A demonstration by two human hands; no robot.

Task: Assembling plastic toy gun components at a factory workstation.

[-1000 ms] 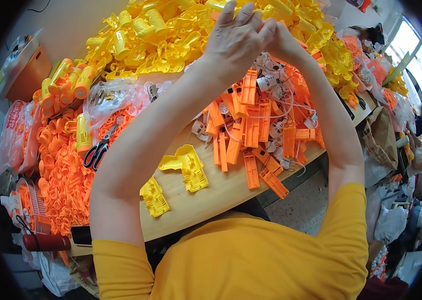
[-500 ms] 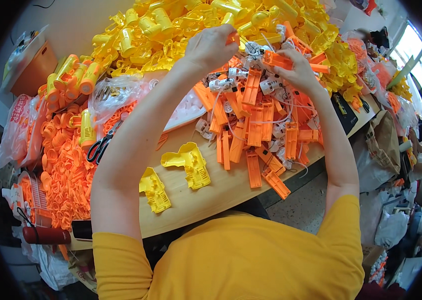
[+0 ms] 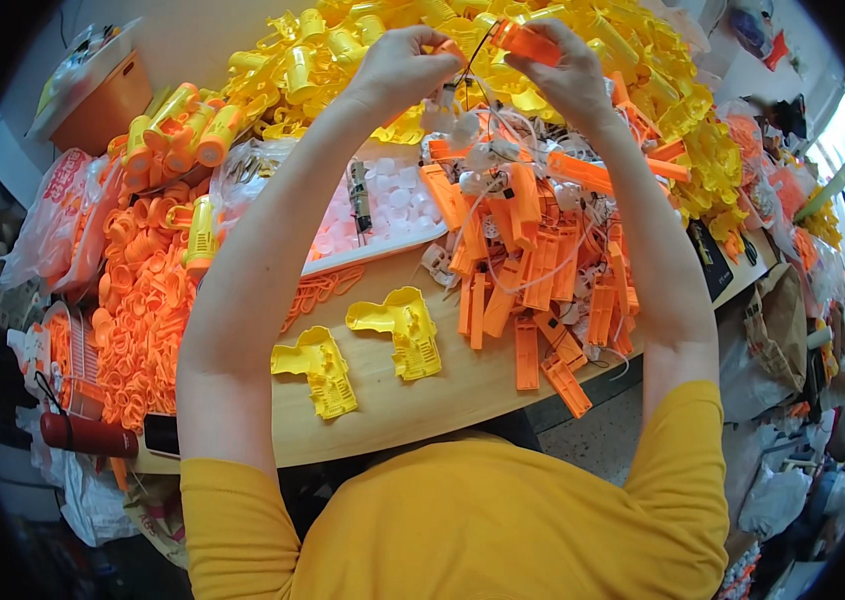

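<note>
Above the heap of wired parts, my right hand (image 3: pixel 568 78) grips an orange battery case (image 3: pixel 528 43) by its end. My left hand (image 3: pixel 401 72) is closed at about the same height, pinching a small orange piece (image 3: pixel 451 52) that mostly hides behind the fingers. Wires, one of them black, run between the two hands, with white parts hanging below. Beneath them lies a tangle of orange battery cases (image 3: pixel 543 268) with white motor pieces and thin cables. Two yellow toy-gun-shaped shell halves (image 3: pixel 328 375) rest on the wooden table (image 3: pixel 423 405) nearer to me.
A big mound of yellow plastic shells (image 3: pixel 343 45) covers the back. Left are small orange parts (image 3: pixel 143 340), yellow-orange cylinders (image 3: pixel 178 130) and a plastic bag (image 3: pixel 43 235). A white tray (image 3: pixel 378 255) holds whitish caps and a dark slim object. A brown paper bag (image 3: pixel 778 320) hangs at right.
Both hands have risen from the heap, the right one lifting an orange battery case with its wires. The view has shifted slightly, showing more of the white tray.
</note>
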